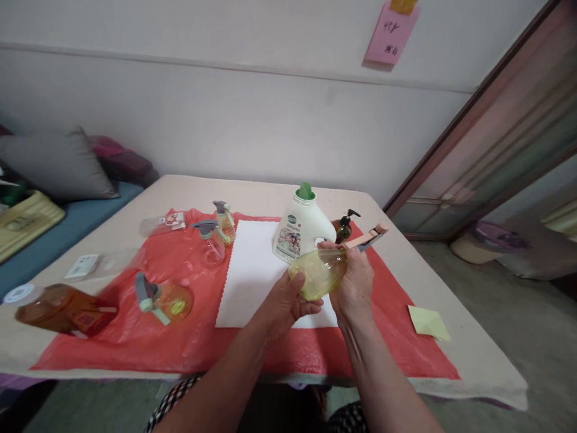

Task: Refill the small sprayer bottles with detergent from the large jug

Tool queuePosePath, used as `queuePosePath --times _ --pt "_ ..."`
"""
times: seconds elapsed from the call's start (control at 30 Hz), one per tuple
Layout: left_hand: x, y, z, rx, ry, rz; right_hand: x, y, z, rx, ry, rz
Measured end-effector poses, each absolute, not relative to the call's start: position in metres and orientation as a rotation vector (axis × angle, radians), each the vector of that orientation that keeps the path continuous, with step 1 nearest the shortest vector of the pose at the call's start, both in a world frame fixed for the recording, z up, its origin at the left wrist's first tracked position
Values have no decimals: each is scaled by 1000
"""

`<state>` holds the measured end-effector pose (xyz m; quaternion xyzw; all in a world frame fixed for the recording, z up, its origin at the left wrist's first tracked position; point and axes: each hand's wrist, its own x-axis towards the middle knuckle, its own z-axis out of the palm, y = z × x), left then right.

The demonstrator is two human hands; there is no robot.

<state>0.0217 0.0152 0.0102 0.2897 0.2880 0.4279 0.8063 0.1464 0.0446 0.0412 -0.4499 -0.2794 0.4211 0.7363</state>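
Both hands hold a yellow translucent spray bottle (318, 272) tipped on its side above a white cloth (256, 270). My left hand (286, 300) cups the bottle's round bottom from below. My right hand (356, 279) wraps its neck end, where a pink trigger head (372, 236) sticks out to the upper right. A white detergent jug (302, 231) with a green cap stands just behind the bottle. A dark brown pump bottle (345, 227) is beside the jug.
A red plastic sheet (189, 337) covers the beige table (473, 349). On it lie a yellow spray bottle (166, 300), a clear one (210, 243) and a small upright one (224, 221). An amber bottle (58, 310) lies at left; a yellow note (428, 322) at right.
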Motion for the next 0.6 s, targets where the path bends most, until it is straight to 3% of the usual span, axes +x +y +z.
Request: queuePosePath --times 0.2,0.3,0.6 --pt "37 6 3 1029 811 1281 145 50 44 -902 -511 987" --pt "40 6 2 1102 870 1232 149 50 43 -911 -479 945" --pt "24 22 5 594 698 879 150 51 31 -923 -577 972"
